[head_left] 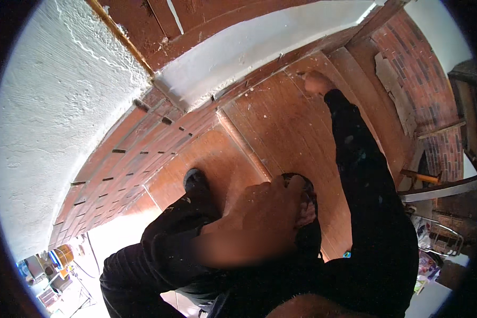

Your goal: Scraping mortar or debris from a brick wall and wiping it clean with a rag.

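Observation:
My right hand [318, 83] reaches far forward to the wooden step [281, 114], close to where it meets the low wall. Its fingers are closed, and a small thin dark end pokes out ahead of them; the kind of thing it belongs to is too small to tell. Nearer to me, my left hand [262, 204] is curled in front of my right leg. Beside its fingers shows a crumpled pinkish-grey patch [306, 210], which I cannot make out. My shoe [196, 180] stands on the lower step, past its rounded edge [244, 146].
A brick-faced wall [127, 153] and rough white plaster [63, 116] run along the left. A white strip of wall [259, 47] borders the step's far side. At right are an orange handle [421, 176], a curved metal band [442, 189] and a wire rack [445, 238].

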A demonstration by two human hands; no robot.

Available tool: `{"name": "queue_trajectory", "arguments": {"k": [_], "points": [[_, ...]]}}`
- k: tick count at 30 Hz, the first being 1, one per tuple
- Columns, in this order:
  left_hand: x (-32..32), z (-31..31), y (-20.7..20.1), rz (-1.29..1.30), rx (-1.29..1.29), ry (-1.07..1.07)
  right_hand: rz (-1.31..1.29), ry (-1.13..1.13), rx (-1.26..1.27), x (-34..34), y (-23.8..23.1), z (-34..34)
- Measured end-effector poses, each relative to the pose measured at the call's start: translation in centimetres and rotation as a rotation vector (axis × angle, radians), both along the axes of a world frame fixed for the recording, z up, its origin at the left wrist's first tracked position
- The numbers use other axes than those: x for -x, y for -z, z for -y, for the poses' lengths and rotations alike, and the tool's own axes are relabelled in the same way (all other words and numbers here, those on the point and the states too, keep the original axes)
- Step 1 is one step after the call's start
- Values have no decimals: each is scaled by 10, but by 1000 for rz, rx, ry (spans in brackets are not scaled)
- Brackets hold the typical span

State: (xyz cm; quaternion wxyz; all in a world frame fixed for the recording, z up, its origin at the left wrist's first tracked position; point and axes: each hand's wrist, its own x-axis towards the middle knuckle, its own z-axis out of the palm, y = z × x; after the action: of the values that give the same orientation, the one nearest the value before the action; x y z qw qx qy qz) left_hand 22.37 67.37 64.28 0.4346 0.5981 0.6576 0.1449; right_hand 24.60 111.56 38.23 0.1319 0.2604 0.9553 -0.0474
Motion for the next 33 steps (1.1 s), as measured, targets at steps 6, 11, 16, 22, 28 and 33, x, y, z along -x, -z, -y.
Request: {"name": "queue_trajectory", "arguments": {"k": [6, 11, 16, 22, 28, 33], "points": [[-6, -2, 2, -19, -36, 43, 137, 125, 103, -5, -5, 6], [-9, -2, 2, 36, -97, -23, -87, -85, 50, 0, -22, 24], [-8, -2, 1, 1, -35, 30, 146, 136, 133, 10, -29, 26], [-2, 4, 1, 56, -8, -26, 33, 35, 113, 9, -14, 16], [-1, 8, -2, -32, -5, -38, -233, -59, 112, 0, 5, 4], [3, 12, -2, -9, 24, -49, -84, 61, -6, -10, 5, 6]]}}
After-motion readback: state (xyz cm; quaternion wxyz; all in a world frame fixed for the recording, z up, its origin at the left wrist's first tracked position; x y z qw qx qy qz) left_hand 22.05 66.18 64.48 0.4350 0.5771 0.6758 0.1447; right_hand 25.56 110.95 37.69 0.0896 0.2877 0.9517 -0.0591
